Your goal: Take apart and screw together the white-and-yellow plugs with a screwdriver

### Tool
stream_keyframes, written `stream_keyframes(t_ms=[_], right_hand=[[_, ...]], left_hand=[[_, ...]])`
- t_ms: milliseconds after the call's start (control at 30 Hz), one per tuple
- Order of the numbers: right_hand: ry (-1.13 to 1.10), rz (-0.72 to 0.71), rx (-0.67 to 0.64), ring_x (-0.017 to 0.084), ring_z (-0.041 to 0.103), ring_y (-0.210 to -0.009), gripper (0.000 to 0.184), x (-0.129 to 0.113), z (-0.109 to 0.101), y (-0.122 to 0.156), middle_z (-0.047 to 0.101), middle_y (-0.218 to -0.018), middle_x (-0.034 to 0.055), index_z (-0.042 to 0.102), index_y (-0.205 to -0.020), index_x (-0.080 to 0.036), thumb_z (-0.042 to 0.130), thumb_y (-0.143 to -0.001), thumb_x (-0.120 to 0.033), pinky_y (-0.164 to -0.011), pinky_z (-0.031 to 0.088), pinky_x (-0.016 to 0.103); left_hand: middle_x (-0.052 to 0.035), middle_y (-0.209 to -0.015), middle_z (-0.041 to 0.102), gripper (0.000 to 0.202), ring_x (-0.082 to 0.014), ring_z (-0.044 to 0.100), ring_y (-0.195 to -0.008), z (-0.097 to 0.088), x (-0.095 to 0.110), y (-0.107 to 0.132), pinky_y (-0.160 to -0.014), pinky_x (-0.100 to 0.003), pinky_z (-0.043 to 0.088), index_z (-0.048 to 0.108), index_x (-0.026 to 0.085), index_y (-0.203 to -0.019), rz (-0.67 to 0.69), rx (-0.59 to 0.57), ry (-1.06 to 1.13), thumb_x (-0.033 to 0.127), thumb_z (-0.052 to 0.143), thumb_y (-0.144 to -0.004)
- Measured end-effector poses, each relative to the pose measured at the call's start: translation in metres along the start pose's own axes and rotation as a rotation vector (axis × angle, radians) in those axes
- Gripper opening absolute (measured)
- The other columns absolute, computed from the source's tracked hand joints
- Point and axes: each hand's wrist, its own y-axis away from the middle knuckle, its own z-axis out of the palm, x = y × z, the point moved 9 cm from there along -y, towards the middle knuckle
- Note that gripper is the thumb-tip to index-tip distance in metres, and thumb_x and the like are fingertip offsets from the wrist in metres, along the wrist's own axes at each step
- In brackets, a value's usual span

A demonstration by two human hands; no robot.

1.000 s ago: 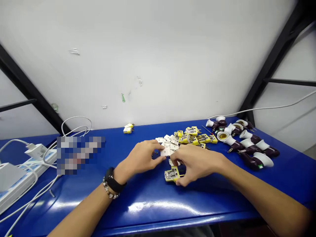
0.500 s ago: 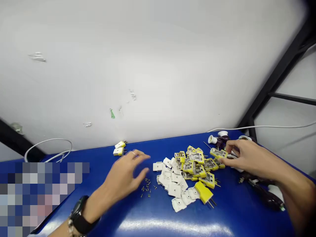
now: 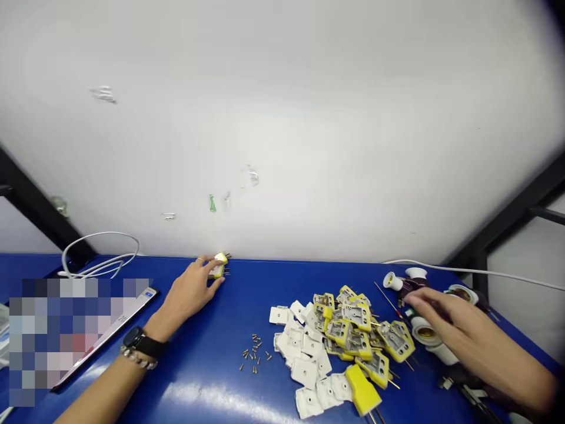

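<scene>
At the back edge, my left hand (image 3: pixel 190 290) has its fingers over two white-and-yellow plugs lying side by side; index finger and thumb close about the nearer plug (image 3: pixel 215 272), and the other plug (image 3: pixel 220 257) touches the index finger. My right hand (image 3: pixel 459 333) is at the right, above several white-and-dark lamp holders (image 3: pixel 426 331). Its thumb and index finger come together; what is between them is hidden. Close by its fingertips lies a thin rod with a red part (image 3: pixel 388 300). Left of it spreads a pile of yellow plug housings (image 3: pixel 357 315).
White covers (image 3: pixel 304 372) lie beside the housings, with a yellow plug (image 3: pixel 362 390) in front. Small brass screws (image 3: pixel 254 353) are scattered on the blue table (image 3: pixel 212 347). A blurred-out tablet (image 3: pixel 132 318) and a coiled white cable (image 3: pixel 99 268) are at the left. A wall stands behind.
My left hand has moved back and left from near the screws onto the plugs. My right hand has let go of a yellow housing onto the pile's right side and shifted to the right.
</scene>
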Motion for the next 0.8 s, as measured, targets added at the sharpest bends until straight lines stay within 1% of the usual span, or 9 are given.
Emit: stream_keyframes(t_ms=[67, 200, 267, 333, 400, 500, 633, 700, 800], right_hand=[[-0.047, -0.001, -0.006, 0.029, 0.072, -0.083, 0.046, -0.008, -0.002, -0.003, 0.076, -0.091, 0.0124, 0.072, -0.096, -0.022, 0.042, -0.094, -0.057, -0.067, 0.054, 0.039], [-0.165, -0.034, 0.092, 0.024, 0.064, -0.061, 0.048, -0.029, -0.007, 0.001, 0.068, -0.068, 0.0078, 0.067, -0.090, -0.022, 0.037, -0.098, -0.060, -0.057, 0.049, 0.037], [-0.240, -0.053, 0.153, 0.021, 0.063, -0.064, 0.046, -0.044, -0.008, 0.007, 0.068, -0.073, 0.0073, 0.064, -0.084, -0.023, 0.039, -0.099, -0.058, -0.059, 0.048, 0.034], [-0.358, -0.071, 0.211, 0.017, 0.057, -0.057, 0.040, -0.061, -0.008, 0.015, 0.065, -0.067, 0.0036, 0.063, -0.089, -0.024, 0.042, -0.100, -0.056, -0.056, 0.045, 0.031], [-0.510, -0.130, 0.239, 0.015, 0.053, -0.052, 0.036, -0.085, -0.007, 0.024, 0.062, -0.062, 0.0009, 0.060, -0.089, -0.023, 0.045, -0.100, -0.054, -0.050, 0.042, 0.028], [-0.742, -0.198, 0.175, 0.012, 0.048, -0.046, 0.032, -0.122, 0.005, 0.033, 0.063, -0.064, -0.0005, 0.056, -0.090, -0.022, 0.046, -0.101, -0.052, -0.042, 0.039, 0.024], [-0.831, -0.326, 0.041, 0.011, 0.057, -0.049, 0.027, -0.167, 0.029, 0.047, 0.066, -0.073, 0.0006, 0.054, -0.096, -0.022, 0.044, -0.103, -0.046, -0.046, 0.048, 0.023], [-0.789, -0.434, 0.028, 0.011, 0.056, -0.049, 0.025, -0.183, 0.037, 0.057, 0.063, -0.070, -0.0003, 0.052, -0.092, -0.021, 0.042, -0.105, -0.040, -0.047, 0.047, 0.023], [-0.718, -0.559, 0.059, 0.010, 0.051, -0.049, 0.024, -0.192, 0.048, 0.073, 0.055, -0.066, -0.0023, 0.051, -0.088, -0.022, 0.038, -0.106, -0.031, -0.047, 0.044, 0.022]], left_hand=[[-0.0114, -0.134, 0.059, 0.043, -0.0293, 0.066, -0.105, 0.000, -0.003, 0.002, -0.083, -0.037, 0.053, 0.060, 0.024, -0.133, -0.025, -0.009, 0.021, 0.040, 0.051, -0.094], [-0.0098, -0.112, 0.070, 0.042, -0.0276, 0.069, -0.094, -0.003, -0.013, 0.014, -0.077, -0.033, 0.051, 0.063, 0.023, -0.130, -0.026, -0.071, 0.082, 0.034, 0.055, -0.091], [-0.0092, -0.103, 0.073, 0.039, -0.0274, 0.069, -0.092, -0.012, -0.013, 0.025, -0.076, -0.033, 0.050, 0.068, 0.021, -0.124, -0.001, -0.072, 0.140, 0.034, 0.057, -0.089], [-0.0083, -0.101, 0.074, 0.038, -0.0256, 0.069, -0.086, -0.027, -0.002, 0.044, -0.077, -0.033, 0.051, 0.071, 0.019, -0.119, 0.037, -0.044, 0.256, 0.037, 0.061, -0.086], [-0.0064, -0.099, 0.074, 0.041, -0.0229, 0.067, -0.080, -0.044, 0.018, 0.069, -0.074, -0.032, 0.052, 0.072, 0.020, -0.119, 0.065, 0.001, 0.409, 0.042, 0.063, -0.085], [-0.0039, -0.095, 0.074, 0.035, -0.0196, 0.065, -0.077, -0.053, 0.076, 0.115, -0.069, -0.029, 0.050, 0.073, 0.024, -0.117, 0.205, -0.049, 0.554, 0.039, 0.065, -0.086], [-0.0031, -0.093, 0.074, 0.029, -0.0183, 0.065, -0.079, -0.045, 0.152, 0.156, -0.073, -0.028, 0.048, 0.074, 0.025, -0.113, 0.435, -0.144, 0.591, 0.029, 0.068, -0.085], [-0.0036, -0.091, 0.074, 0.026, -0.0189, 0.066, -0.080, -0.040, 0.171, 0.160, -0.074, -0.028, 0.048, 0.074, 0.022, -0.106, 0.502, -0.143, 0.590, 0.028, 0.069, -0.082], [-0.0027, -0.089, 0.074, 0.023, -0.0187, 0.066, -0.078, -0.033, 0.181, 0.157, -0.071, -0.027, 0.047, 0.073, 0.021, -0.098, 0.592, -0.135, 0.569, 0.027, 0.073, -0.076]])
